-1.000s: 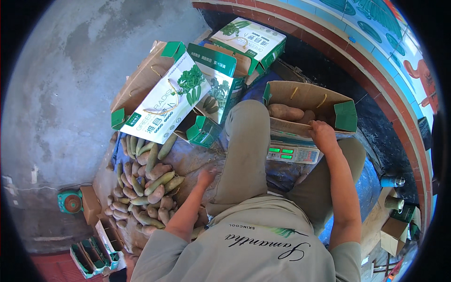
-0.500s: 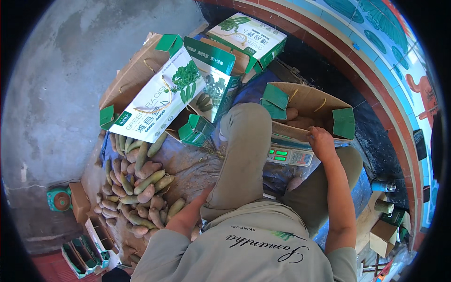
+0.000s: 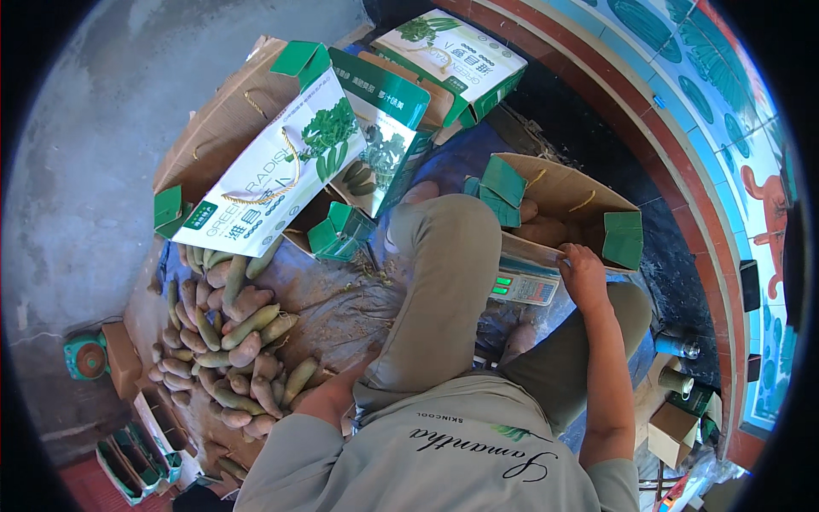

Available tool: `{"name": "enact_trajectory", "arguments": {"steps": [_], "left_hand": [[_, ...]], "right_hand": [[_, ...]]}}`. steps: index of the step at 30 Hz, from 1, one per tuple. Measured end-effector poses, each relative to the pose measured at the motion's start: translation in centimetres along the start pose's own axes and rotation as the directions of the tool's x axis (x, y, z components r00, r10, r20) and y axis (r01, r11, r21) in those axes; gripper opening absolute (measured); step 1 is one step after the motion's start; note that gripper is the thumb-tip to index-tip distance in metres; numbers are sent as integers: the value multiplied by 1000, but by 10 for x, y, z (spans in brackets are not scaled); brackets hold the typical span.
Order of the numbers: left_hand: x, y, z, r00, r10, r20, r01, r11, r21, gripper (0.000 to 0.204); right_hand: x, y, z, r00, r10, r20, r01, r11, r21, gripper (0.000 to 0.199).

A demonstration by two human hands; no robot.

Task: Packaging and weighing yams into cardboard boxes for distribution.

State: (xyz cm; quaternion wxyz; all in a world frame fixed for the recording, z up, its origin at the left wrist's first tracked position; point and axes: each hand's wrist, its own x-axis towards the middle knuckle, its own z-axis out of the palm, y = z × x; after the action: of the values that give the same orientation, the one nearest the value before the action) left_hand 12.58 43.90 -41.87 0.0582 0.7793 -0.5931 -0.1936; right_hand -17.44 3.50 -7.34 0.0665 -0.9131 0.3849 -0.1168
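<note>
Two hands at work, only one legible: the right hand (image 3: 582,271) with fingers bent over the near rim of a brown carton (image 3: 580,181), pinching or merely resting, cannot tell; the left hand hidden behind the left thigh (image 3: 435,282), at the end of the left forearm (image 3: 333,397), so cannot tell whether wide, narrow or full. Inside the brown carton, partly in shadow, pinkish-brown tubers (image 3: 546,230); beneath it, a scale (image 3: 529,288) with green digits lit.

Likeliest trouble, as a judgement: a false reading, caused by weight passing down through the right fingers or by a nudge from the left knee close by. Could also tip the brown carton toward the lap with a hard pull on that one rim, spilling tubers. Might crease or tear the cardboard there too.

Compared with the earliest frame: green end flap (image 3: 502,189) now across part of the left end, with less of the tubers showing; left hand gone from sight beside the heap of roots (image 3: 245,348); heap and white-and-green carton (image 3: 273,183) nearer the left edge of view. Unchanged: right hand at the near rim, digits lit.
</note>
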Motion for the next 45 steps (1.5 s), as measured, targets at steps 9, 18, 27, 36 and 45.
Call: {"name": "enact_trajectory", "arguments": {"steps": [9, 18, 27, 36, 45], "left_hand": [[-65, -12, 28, 980, 155, -129, -130, 975, 180, 34], [-6, 28, -88, 736, -198, 647, 116, 979, 167, 32], [-9, 25, -86, 669, -357, 651, 325, 929, 175, 36], [-9, 23, -117, 626, -379, 682, 238, 925, 296, 40], [-21, 15, -126, 717, -233, 657, 167, 972, 164, 36]], "right_hand": [[7, -6, -2, 1000, 12, 13, -12, 1000, -6, 22], [3, -1, 3, 1000, 29, 8, -29, 999, -27, 26], [3, -4, 1, 999, 32, -2, -32, 999, -25, 26], [3, -4, -1, 998, 68, 12, -67, 997, -39, 21], [2, 2, 4, 997, 77, 29, -76, 996, -37, 18]]}}
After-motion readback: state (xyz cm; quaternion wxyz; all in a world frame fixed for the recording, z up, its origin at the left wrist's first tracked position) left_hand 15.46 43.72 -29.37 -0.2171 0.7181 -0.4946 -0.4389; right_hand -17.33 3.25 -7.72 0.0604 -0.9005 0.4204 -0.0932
